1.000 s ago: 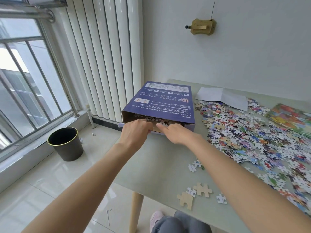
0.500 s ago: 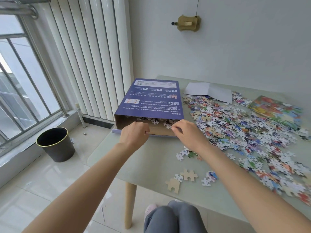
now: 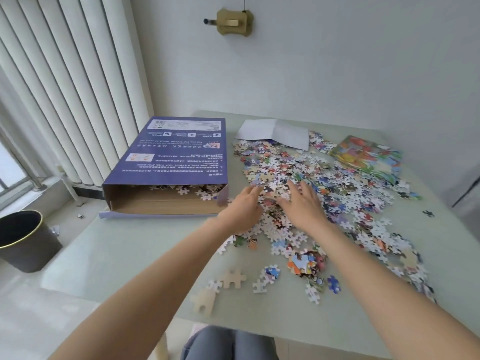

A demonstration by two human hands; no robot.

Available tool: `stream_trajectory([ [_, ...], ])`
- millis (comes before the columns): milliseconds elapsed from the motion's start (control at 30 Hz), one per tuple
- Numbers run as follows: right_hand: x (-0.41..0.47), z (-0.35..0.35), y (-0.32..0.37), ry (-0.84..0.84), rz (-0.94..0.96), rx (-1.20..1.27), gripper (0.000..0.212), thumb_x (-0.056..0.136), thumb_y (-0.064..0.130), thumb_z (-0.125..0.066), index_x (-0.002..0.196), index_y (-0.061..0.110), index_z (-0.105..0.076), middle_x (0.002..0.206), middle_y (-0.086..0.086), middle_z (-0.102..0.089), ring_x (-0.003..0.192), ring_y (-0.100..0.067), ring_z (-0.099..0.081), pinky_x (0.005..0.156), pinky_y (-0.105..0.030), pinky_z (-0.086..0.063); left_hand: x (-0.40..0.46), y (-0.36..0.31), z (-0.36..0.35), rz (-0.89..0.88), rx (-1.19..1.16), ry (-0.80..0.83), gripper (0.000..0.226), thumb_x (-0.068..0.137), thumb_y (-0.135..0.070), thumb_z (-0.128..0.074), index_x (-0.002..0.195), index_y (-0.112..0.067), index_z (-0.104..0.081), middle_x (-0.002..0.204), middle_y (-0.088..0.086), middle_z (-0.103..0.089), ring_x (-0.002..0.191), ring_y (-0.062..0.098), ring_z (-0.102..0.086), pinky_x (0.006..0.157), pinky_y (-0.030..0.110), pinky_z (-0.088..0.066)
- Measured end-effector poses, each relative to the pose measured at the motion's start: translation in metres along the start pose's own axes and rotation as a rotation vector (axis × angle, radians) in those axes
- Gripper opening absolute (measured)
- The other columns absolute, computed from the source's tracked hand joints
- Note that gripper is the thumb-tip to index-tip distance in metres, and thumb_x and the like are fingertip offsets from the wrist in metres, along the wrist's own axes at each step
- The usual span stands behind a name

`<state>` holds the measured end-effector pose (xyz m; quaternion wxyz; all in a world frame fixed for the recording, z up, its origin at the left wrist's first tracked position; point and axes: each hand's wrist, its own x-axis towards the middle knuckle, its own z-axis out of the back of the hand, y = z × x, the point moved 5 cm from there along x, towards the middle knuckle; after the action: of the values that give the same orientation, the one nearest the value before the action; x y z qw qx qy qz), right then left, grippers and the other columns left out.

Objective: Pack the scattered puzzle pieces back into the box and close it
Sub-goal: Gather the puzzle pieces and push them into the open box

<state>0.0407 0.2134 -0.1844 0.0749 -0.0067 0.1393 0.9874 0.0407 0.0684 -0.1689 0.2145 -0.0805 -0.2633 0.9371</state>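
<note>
The purple puzzle box (image 3: 176, 157) lies flat at the table's left, its near end open, with several pieces visible inside. A wide spread of puzzle pieces (image 3: 337, 183) covers the table's right half. My left hand (image 3: 242, 206) and my right hand (image 3: 301, 203) rest side by side on the near-left part of that spread, just right of the box mouth, fingers extended over the pieces. Whether either hand holds any pieces is hidden. Loose pieces (image 3: 270, 278) lie near the front edge.
A white folded sheet (image 3: 275, 131) and a colourful picture sheet (image 3: 368, 154) lie at the back of the pale green table (image 3: 130, 255). A black bin (image 3: 23, 240) stands on the floor at left, below a white radiator (image 3: 65, 87).
Both hands left the box's open end and moved right onto the pile of pieces. The view shifted right and closer to the table.
</note>
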Motion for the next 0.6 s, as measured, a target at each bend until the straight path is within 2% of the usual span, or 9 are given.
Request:
stream_trajectory([
  [133, 0.031, 0.004, -0.017, 0.004, -0.044, -0.007, 0.069, 0.093, 0.058, -0.031, 0.149, 0.029, -0.004, 0.158, -0.012, 0.003, 0.144, -0.034, 0.005, 0.117, -0.051, -0.003, 0.041, 0.0, -0.006, 0.146, -0.048, -0.014, 0.073, 0.095, -0.032, -0.047, 0.15, -0.017, -0.001, 0.157, 0.011, 0.008, 0.145, 0.03, 0.001, 0.118, 0.044, -0.009],
  [233, 0.048, 0.001, -0.02, 0.08, -0.029, 0.01, 0.074, 0.087, 0.068, -0.032, 0.147, 0.039, -0.002, 0.158, -0.004, 0.009, 0.144, -0.033, 0.009, 0.113, -0.056, 0.002, 0.065, 0.01, -0.009, 0.19, 0.017, 0.024, 0.091, 0.086, -0.053, -0.052, 0.15, -0.021, 0.004, 0.156, 0.009, 0.017, 0.144, 0.029, 0.016, 0.117, 0.051, -0.002],
  [300, 0.054, 0.002, -0.017, 0.104, 0.021, -0.009, 0.072, 0.084, 0.072, -0.033, 0.146, 0.045, -0.009, 0.158, 0.003, 0.005, 0.145, -0.031, 0.006, 0.111, -0.06, -0.001, 0.075, 0.016, -0.009, 0.171, 0.055, 0.067, 0.093, 0.083, -0.06, -0.053, 0.15, -0.021, 0.0, 0.157, 0.006, 0.011, 0.145, 0.028, 0.008, 0.118, 0.051, -0.006],
  [367, 0.056, 0.007, -0.014, 0.076, 0.072, -0.037, 0.069, 0.083, 0.071, -0.039, 0.144, 0.044, -0.021, 0.158, 0.004, -0.007, 0.144, -0.031, -0.005, 0.111, -0.059, -0.011, 0.076, 0.017, -0.006, 0.104, 0.12, 0.061, 0.086, 0.083, -0.059, -0.053, 0.149, -0.021, -0.012, 0.157, 0.005, -0.005, 0.145, 0.027, -0.008, 0.117, 0.047, -0.015],
  [467, 0.05, 0.014, -0.01, 0.048, 0.101, -0.031, 0.065, 0.081, 0.064, -0.051, 0.138, 0.039, -0.034, 0.153, -0.001, -0.019, 0.138, -0.034, -0.017, 0.109, -0.056, -0.026, 0.067, 0.014, -0.003, 0.032, 0.179, -0.021, 0.071, 0.085, -0.055, -0.054, 0.144, -0.027, -0.027, 0.15, 0.005, -0.026, 0.137, 0.031, -0.021, 0.111, 0.045, -0.023],
  [600, 0.035, 0.017, -0.002, 0.039, 0.126, 0.02, 0.059, 0.079, 0.051, -0.063, 0.128, 0.031, -0.038, 0.141, -0.008, -0.031, 0.129, -0.036, -0.028, 0.098, -0.054, -0.038, 0.047, 0.002, -0.008, -0.014, 0.182, -0.129, 0.051, 0.089, -0.044, -0.054, 0.135, -0.025, -0.041, 0.134, 0.01, -0.039, 0.124, 0.033, -0.031, 0.106, 0.041, -0.027],
])
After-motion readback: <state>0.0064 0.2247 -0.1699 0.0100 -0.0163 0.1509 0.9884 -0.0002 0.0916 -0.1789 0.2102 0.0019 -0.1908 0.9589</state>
